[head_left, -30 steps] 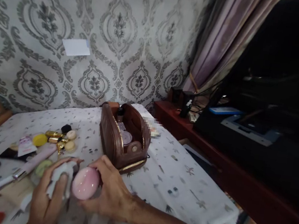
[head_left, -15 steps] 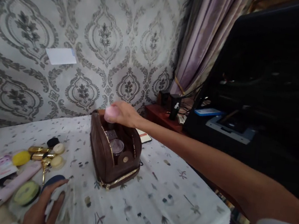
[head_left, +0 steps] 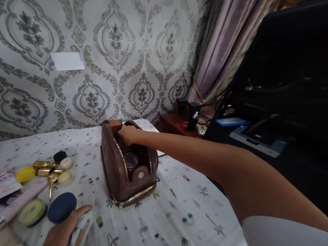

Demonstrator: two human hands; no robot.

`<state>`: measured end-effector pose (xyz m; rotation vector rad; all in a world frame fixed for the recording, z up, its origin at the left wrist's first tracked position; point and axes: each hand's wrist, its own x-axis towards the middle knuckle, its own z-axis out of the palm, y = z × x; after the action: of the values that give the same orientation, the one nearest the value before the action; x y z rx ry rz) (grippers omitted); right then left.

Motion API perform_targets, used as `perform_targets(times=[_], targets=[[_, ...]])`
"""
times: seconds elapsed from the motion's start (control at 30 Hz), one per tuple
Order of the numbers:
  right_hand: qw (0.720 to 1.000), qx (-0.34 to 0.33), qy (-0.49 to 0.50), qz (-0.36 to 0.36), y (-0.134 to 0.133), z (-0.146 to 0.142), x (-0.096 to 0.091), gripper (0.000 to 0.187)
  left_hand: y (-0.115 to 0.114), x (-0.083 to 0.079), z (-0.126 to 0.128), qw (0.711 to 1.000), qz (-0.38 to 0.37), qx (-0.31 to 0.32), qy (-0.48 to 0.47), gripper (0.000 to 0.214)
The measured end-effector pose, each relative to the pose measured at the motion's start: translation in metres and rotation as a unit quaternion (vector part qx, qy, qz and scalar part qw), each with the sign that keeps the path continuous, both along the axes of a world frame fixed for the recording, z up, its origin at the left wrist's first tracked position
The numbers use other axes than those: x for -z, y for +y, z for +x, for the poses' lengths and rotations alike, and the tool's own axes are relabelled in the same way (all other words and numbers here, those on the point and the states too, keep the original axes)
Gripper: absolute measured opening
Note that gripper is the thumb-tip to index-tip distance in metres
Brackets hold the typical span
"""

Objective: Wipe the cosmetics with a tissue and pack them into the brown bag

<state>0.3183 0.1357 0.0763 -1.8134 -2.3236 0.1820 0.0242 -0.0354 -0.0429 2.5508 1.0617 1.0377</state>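
A brown cosmetic bag [head_left: 111, 158] stands unzipped on the cloth-covered table. My right hand [head_left: 126, 135] reaches into its far end with curled fingers; whatever they hold is hidden by the bag and the hand. Inside the near end lies a round clear container [head_left: 130, 160]. At the bottom, my left hand [head_left: 60, 232] is closed around a crumpled white wipe [head_left: 80, 227]. Just beyond that hand sits a round dark blue case [head_left: 62, 207], with a round green-topped container [head_left: 32, 212] to its left.
Left of the bag lie gold tubes [head_left: 49, 171], cream-coloured round pots [head_left: 64, 177], a black lid [head_left: 60, 156], a yellow sponge [head_left: 25, 174] and a long pink tube [head_left: 27, 197]. A patterned wall rises behind. A large black panel [head_left: 293, 88] stands on the right.
My right hand has lowered a rounded pink thing into the bag, where it no longer shows. My left hand has shifted right with the wipe, uncovering the blue case.
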Motion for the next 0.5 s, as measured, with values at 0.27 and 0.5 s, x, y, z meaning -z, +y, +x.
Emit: perform_targets(times=[0.27,0.5], targets=[[0.979,-0.002,-0.183,-0.092,-0.009,-0.006,-0.008,0.032,-0.003,0.003,0.006,0.999,0.036,0.013,0.017,0.032],[0.974,-0.044,-0.204,-0.09,-0.021,-0.003,-0.03,0.024,0.004,0.002,0.003,0.993,0.077,0.058,0.067,0.036]])
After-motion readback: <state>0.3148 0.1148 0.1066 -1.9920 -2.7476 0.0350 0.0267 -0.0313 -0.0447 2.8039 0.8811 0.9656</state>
